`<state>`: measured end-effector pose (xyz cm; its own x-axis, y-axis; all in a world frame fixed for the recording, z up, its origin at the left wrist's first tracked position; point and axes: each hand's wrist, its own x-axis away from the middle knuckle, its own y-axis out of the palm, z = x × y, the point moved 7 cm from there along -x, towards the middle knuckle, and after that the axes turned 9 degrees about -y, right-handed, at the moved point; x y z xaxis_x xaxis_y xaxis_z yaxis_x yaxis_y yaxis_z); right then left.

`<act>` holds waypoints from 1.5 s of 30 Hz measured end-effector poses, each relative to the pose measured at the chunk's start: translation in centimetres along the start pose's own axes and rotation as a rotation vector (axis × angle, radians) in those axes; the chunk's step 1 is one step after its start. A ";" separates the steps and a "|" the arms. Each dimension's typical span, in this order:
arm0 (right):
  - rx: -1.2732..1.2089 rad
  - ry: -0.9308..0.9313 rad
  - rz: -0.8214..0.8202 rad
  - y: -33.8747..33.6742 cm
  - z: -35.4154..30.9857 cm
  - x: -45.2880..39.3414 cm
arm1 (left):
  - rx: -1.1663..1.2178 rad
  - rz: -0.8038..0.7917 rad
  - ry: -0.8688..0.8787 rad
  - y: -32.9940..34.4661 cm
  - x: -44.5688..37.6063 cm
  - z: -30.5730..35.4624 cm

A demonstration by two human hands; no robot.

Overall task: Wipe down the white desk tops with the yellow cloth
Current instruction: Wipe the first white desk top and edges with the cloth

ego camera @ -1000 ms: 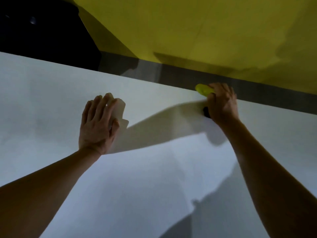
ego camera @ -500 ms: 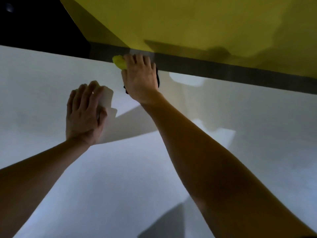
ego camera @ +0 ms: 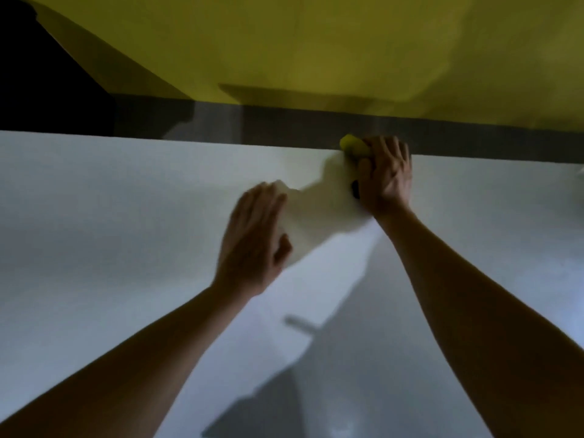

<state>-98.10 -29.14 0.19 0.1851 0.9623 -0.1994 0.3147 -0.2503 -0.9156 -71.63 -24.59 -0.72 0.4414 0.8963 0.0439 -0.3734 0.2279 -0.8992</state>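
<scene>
The white desk top (ego camera: 110,222) fills most of the view. My right hand (ego camera: 385,175) presses the yellow cloth (ego camera: 353,147) onto the desk at its far edge; only a bunched end of the cloth shows past my fingers, and a small dark thing peeks out under the palm. My left hand (ego camera: 252,241) lies flat on the desk to the left and nearer me, fingers straight, holding nothing. The frame is blurred.
Beyond the far edge runs a dark grey strip (ego camera: 284,128), and above it stands a yellow partition panel (ego camera: 316,42). A dark area (ego camera: 38,83) lies at the back left. Shadows of my arms fall across the desk.
My right hand has slid the yellow cloth along the far edge, first to the left and now back to the right. My left hand stays flat on the desk.
</scene>
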 end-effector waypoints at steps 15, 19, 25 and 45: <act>-0.302 -0.300 -0.665 4.8 -10.0 -5.6 | -0.185 -0.008 -0.087 4.1 -1.0 5.4; -0.254 -0.401 -0.728 7.1 -14.8 -5.6 | -0.243 -0.031 -0.125 4.4 -1.1 5.4; -0.247 -0.286 -0.623 2.7 -3.5 -4.8 | -0.178 0.046 -0.055 3.7 -1.0 5.9; -0.178 -0.230 -0.539 0.4 -2.1 -3.7 | -0.192 0.061 -0.056 3.6 -0.9 5.8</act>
<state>-96.67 -33.04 1.28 -0.2425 0.9519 0.1875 0.4622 0.2833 -0.8403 -78.14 -22.34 -1.50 0.3750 0.9270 0.0059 -0.2336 0.1007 -0.9671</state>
